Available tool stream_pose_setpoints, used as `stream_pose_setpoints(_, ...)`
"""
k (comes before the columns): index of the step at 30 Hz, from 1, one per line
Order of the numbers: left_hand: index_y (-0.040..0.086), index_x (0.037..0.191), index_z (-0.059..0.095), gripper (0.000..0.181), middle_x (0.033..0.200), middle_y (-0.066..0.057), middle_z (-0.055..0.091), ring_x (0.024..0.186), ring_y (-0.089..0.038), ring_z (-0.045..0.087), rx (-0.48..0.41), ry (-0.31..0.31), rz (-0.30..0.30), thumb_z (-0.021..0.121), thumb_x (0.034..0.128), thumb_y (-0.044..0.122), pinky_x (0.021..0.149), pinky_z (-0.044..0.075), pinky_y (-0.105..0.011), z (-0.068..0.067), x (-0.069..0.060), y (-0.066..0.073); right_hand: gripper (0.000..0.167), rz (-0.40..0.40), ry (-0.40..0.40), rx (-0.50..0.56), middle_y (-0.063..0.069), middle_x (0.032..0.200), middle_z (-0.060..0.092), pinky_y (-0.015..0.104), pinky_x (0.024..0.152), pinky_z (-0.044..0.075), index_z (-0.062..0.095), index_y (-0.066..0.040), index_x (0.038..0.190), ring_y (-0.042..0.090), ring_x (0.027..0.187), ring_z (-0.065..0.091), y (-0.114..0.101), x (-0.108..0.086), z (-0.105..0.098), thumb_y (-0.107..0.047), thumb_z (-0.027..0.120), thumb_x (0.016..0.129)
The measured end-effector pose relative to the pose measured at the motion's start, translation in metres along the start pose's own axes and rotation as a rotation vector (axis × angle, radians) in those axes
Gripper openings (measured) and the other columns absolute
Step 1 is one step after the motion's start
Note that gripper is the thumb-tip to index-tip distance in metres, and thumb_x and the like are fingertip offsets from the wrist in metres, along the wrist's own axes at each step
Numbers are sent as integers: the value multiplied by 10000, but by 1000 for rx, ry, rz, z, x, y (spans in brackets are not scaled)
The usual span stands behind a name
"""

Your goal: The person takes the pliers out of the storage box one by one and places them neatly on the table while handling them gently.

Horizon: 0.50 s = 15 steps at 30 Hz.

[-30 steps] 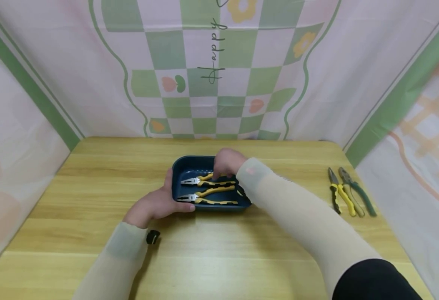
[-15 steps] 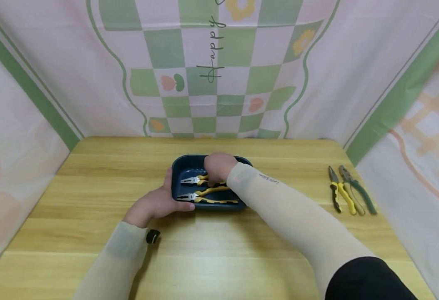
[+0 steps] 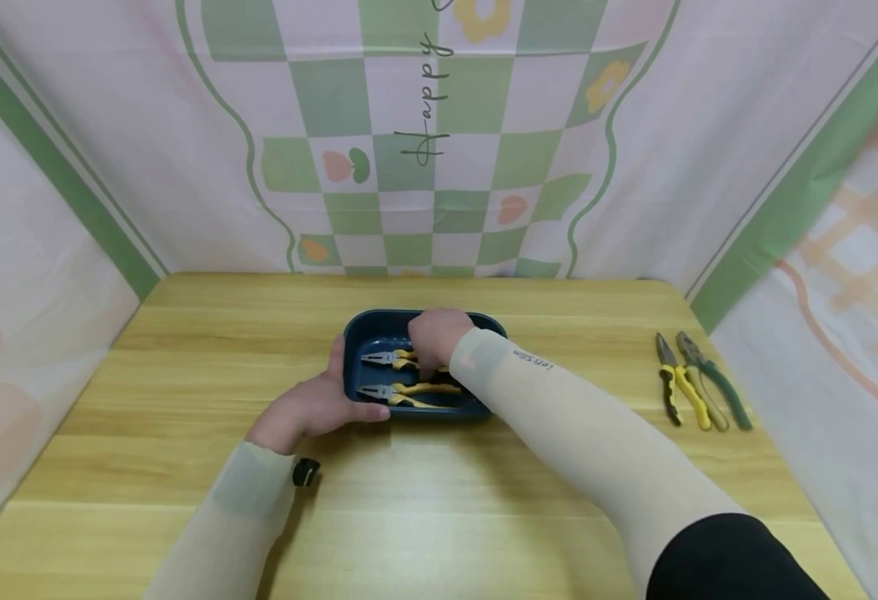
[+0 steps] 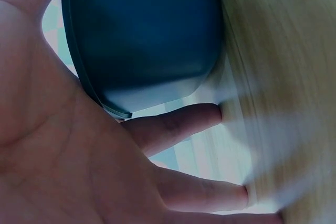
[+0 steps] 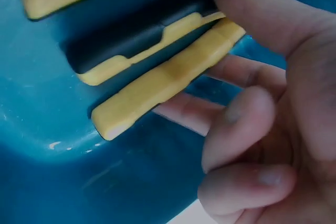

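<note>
Tray [image 3: 367, 335]: dark blue | plier handles [image 5: 168, 77] inside — yellow-black | backdrop [image 3: 469, 96] — green-white checks | table [image 3: 439, 508]: tan woodgrain

We read the word "Happy" [image 3: 425, 100] in dark script on the checked cloth [image 3: 401, 92]; it runs vertically, bottom to top. Above it, we note a further stroke [image 3: 444, 4], cut off and illegible. On the beige right sleeve [image 3: 581, 408], we read small dark lettering [image 3: 532, 359], apparently "LetsSlim"

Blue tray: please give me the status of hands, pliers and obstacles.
Left hand against tray. Right hand grips far pliers inside it. Near pliers close alongside, may crowd grip.
</note>
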<state>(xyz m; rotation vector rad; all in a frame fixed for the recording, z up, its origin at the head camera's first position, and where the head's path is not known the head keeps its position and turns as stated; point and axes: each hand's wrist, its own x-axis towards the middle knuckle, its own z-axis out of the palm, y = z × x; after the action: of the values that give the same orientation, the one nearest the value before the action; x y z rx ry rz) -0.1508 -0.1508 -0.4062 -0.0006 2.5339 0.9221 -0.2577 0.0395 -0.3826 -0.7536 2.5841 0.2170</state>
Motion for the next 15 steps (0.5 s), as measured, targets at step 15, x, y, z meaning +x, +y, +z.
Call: stream_pose_setpoints(15,166,1563,-214,1412,1442,-303,445,1051,-351,600,6,3,-22,781,709,687,942,433,-518,2,1,-1,166,-28,-46,-86,-37,862,640,332,621,502,698,-188,862,152,736,593,3,-5,-3,-316,804,859)
